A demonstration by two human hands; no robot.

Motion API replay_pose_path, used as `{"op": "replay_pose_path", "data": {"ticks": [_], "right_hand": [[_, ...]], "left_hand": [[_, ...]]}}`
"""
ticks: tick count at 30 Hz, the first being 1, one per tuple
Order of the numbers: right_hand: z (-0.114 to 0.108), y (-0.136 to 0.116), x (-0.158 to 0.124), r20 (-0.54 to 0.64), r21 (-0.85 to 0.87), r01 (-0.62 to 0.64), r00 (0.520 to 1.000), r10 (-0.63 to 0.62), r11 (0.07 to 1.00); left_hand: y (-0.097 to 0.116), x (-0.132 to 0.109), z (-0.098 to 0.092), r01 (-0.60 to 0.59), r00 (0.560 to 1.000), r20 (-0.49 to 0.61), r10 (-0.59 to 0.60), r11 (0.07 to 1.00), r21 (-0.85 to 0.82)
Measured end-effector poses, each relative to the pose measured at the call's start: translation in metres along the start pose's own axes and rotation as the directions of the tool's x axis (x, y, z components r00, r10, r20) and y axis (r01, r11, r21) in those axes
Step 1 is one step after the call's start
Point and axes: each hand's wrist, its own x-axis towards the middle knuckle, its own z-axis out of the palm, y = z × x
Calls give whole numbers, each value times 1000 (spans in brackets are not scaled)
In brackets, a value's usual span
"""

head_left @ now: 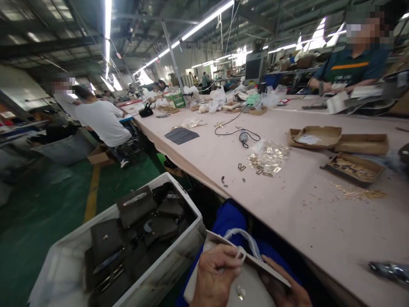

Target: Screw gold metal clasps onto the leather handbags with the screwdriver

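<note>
A pale handbag [252, 286] with a small metal clasp lies over the blue-clad lap at the bottom. Its handle [247, 237], wrapped in whitish plastic, arches above the top edge. My left hand [219, 270] is closed at the bag's upper left, its fingers pinching a loop of the pale wrapping. On the right side my right hand [286, 283] grips the bag's edge, the fingers partly hidden beneath the flap.
A white bin [188, 238] holding several dark bags [137, 204] stands left. The pink table [287, 217] bears metal buckles [270, 157], cardboard trays [361, 145], a cable and a metal tool [388, 270]. People sit left; another person stands across the table.
</note>
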Motion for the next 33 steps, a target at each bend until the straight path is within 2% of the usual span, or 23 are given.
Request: {"op": "replay_pose_path", "data": {"ticks": [3, 6, 8, 10, 12, 13, 14, 15, 16, 17, 18, 19, 21, 23, 25, 29, 32, 33], "right_hand": [[4, 5, 7, 36, 27, -39, 999, 38, 999], [7, -2, 8, 78, 71, -67, 995, 61, 995], [11, -10, 9, 119, 98, -64, 992, 52, 993], [16, -17, 10, 154, 112, -62, 987, 44, 992], [23, -20, 13, 195, 122, -65, 980, 40, 990], [27, -21, 15, 208, 131, -63, 977, 35, 989], [31, -20, 16, 218, 143, -56, 976, 24, 988], [36, -20, 18, 221, 156, -43, 975, 7, 987], [41, -20, 20, 214, 172, -24, 977, -13, 985], [46, -20, 21, 198, 189, -4, 980, -34, 982], [51, -20, 23, 182, 205, 17, 982, -55, 979], [55, -21, 25, 172, 218, 36, 982, -74, 975], [61, -24, 28, 165, 236, 63, 981, -104, 970], [63, -27, 29, 168, 240, 88, 977, -131, 967], [60, -31, 26, 149, 245, 122, 976, -161, 962], [47, -44, 5, 66, 205, 201, 974, -218, 958], [31, -60, -11, 56, 48, 230, 971, -233, 972], [23, -66, -15, 41, -20, 217, 975, -216, 976]], "left_hand": [[18, 5, -6, -41, 984, -170, 57, 995, 93], [27, 16, -16, 53, 951, -308, 5, 983, 179], [25, 25, -32, 127, 922, -387, -1, 946, 299], [22, 33, -55, 181, 855, -502, 132, 831, 526], [21, 39, -79, 295, 729, -580, 362, 600, 744], [22, 40, -89, 360, 683, -595, 424, 513, 779], [24, 40, -95, 398, 668, -610, 426, 488, 777], [26, 39, -96, 408, 691, -630, 354, 529, 744], [27, 37, -93, 395, 744, -632, 218, 620, 678], [28, 35, -85, 373, 809, -586, 47, 729, 573], [26, 33, -74, 373, 860, -492, -132, 820, 433], [23, 32, -62, 392, 887, -372, -276, 874, 287], [11, 31, -39, 445, 882, -177, -437, 896, 7], [-2, 31, -24, 460, 876, -99, -472, 879, -125], [-9, 30, -17, 457, 877, -67, -475, 870, -183], [-6, 12, -14, 465, 880, 40, -472, 844, -268], [-10, -3, -14, 493, 860, -27, -510, 844, -212], [-15, -5, -13, 484, 857, -84, -509, 849, -211]]}}
